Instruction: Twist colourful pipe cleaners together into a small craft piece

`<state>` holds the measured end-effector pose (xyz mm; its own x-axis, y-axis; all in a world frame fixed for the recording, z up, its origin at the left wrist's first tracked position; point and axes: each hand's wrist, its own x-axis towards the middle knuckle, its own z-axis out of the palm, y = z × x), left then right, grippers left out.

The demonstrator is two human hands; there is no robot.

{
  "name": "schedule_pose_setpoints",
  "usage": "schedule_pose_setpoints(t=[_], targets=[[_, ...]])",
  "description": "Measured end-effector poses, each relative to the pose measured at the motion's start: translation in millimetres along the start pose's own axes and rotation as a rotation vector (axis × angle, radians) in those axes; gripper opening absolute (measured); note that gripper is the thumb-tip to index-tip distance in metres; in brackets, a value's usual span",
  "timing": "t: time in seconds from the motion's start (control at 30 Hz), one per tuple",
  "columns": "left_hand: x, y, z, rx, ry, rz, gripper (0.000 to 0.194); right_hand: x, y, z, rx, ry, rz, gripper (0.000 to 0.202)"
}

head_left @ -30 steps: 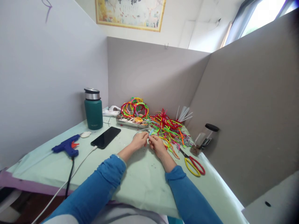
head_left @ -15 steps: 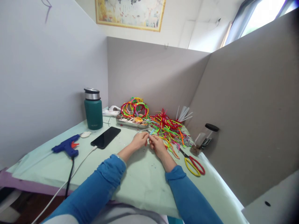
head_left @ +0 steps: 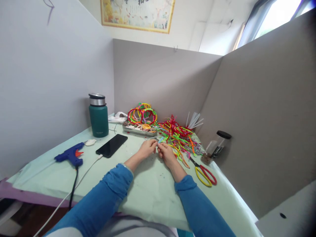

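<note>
My left hand (head_left: 147,148) and my right hand (head_left: 167,154) meet fingertip to fingertip above the table. Both are closed in a pinch. A thin pale strand (head_left: 151,138) shows just beyond my left fingers, and a small light-blue piece (head_left: 161,140) is by my right fingertips; what exactly each hand grips is too small to make out. Behind my right hand lies a tangled pile of coloured fuzzy stems (head_left: 177,131). A metal tray (head_left: 140,132) with small pieces stands beyond my left hand, and coloured rings (head_left: 142,116) rest on it.
Scissors (head_left: 206,175) with red and yellow handles lie right of my right hand. Further right leans a clear jar (head_left: 218,148). Left are a black phone (head_left: 112,145) on a white cable, a green bottle (head_left: 98,120) and a blue glue gun (head_left: 71,154). Grey partitions (head_left: 158,79) surround the table.
</note>
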<state>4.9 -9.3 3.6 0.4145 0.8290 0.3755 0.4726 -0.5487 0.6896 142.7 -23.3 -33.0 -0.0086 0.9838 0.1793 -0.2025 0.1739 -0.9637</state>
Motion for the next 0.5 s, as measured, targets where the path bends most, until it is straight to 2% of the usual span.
schedule_pose_setpoints(t=[0.17, 0.5], targets=[[0.1, -1.4, 0.9, -0.014, 0.059, -0.030, 0.028, 0.6, -0.5, 0.3, -0.001, 0.007, 0.011, 0.034], [1.9, -6.0, 2.8, -0.024, 0.076, -0.024, 0.028, -0.3, -1.7, 1.3, 0.012, 0.015, 0.013, 0.034]])
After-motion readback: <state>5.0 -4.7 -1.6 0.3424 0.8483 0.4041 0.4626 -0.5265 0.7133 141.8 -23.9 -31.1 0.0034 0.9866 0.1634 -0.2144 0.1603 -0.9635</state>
